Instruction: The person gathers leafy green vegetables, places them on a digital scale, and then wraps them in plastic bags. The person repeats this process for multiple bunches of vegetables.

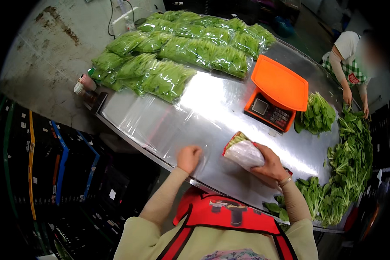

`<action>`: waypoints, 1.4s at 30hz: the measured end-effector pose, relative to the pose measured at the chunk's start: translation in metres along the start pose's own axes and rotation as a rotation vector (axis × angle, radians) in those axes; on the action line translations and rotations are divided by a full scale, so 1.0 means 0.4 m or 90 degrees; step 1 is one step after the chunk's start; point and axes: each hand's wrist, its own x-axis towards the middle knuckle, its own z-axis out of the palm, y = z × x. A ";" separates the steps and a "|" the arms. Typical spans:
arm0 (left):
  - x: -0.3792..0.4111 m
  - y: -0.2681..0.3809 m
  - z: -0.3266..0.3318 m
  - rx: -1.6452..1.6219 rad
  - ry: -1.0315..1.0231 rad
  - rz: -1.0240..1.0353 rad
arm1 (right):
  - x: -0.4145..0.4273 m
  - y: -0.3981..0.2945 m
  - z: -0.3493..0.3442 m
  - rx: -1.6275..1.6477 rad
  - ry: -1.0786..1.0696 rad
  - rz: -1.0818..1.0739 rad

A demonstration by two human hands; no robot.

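Note:
My right hand (271, 162) grips a bundle of greens rolled in a whitish, red-edged wrapper (245, 154), with stem ends showing at its upper left end. My left hand (189, 158) is closed at the near edge of the metal table (214, 120), over clear plastic bags (149, 125) lying flat; whether its fingers pinch the film cannot be told. Beyond the wrapped bundle stands an orange weighing scale (279, 84) with a tray on top. A loose bunch of leafy greens (318, 113) lies right of the scale.
Bagged greens (169, 79) fill the far left of the table. Loose greens (351, 156) are heaped along the right edge, where a co-worker's hands (356, 100) touch them. Bottles (86, 83) stand at the left corner. Dark crates (45, 156) are stacked at lower left.

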 end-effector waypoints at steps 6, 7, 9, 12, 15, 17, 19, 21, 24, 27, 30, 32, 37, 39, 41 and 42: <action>-0.088 -0.033 0.201 -0.056 -0.048 0.059 | -0.009 -0.100 -0.016 0.178 -0.015 -0.088; -0.083 -0.034 0.204 -0.143 -0.056 0.073 | -0.010 -0.090 0.010 0.171 -0.048 -0.090; -0.078 -0.035 0.202 -0.314 -0.070 0.096 | -0.006 -0.079 0.038 0.166 -0.129 -0.055; -0.064 -0.042 0.196 -0.157 -0.175 -0.031 | -0.039 0.004 0.070 0.221 -0.104 0.010; -0.061 -0.016 0.199 -0.292 -0.211 -0.178 | -0.059 0.063 0.052 0.073 -0.098 -0.005; -0.071 -0.011 0.202 -0.324 -0.188 -0.178 | -0.073 0.048 0.042 0.050 -0.082 -0.045; -0.066 0.006 0.185 -0.344 -0.236 -0.216 | -0.079 0.008 0.026 0.075 -0.088 -0.080; -0.064 -0.013 0.197 -0.358 -0.196 -0.158 | -0.091 0.004 0.031 0.084 -0.098 -0.107; -0.058 0.019 0.180 -0.384 -0.217 -0.190 | -0.100 0.026 0.048 0.061 -0.085 -0.103; -0.063 0.081 0.145 -0.302 -0.204 -0.110 | -0.108 0.047 0.057 0.003 -0.053 -0.056; -0.054 0.177 0.100 -0.170 -0.150 0.033 | -0.116 0.044 0.057 -0.097 -0.028 -0.050; -0.049 0.185 0.099 -0.038 -0.096 0.137 | -0.111 -0.001 0.044 -0.117 -0.047 -0.073; 0.002 0.075 0.112 -0.550 -0.298 -0.211 | -0.095 0.012 0.052 -0.125 0.032 -0.049; 0.006 0.084 0.085 -0.695 -0.401 -0.294 | -0.097 0.017 0.058 -0.127 0.044 -0.042; -0.010 0.111 0.087 -0.679 -0.386 -0.285 | -0.106 0.012 0.069 -0.134 0.027 -0.036; -0.021 0.101 0.096 -0.571 -0.341 -0.188 | -0.109 0.009 0.072 -0.157 0.033 -0.035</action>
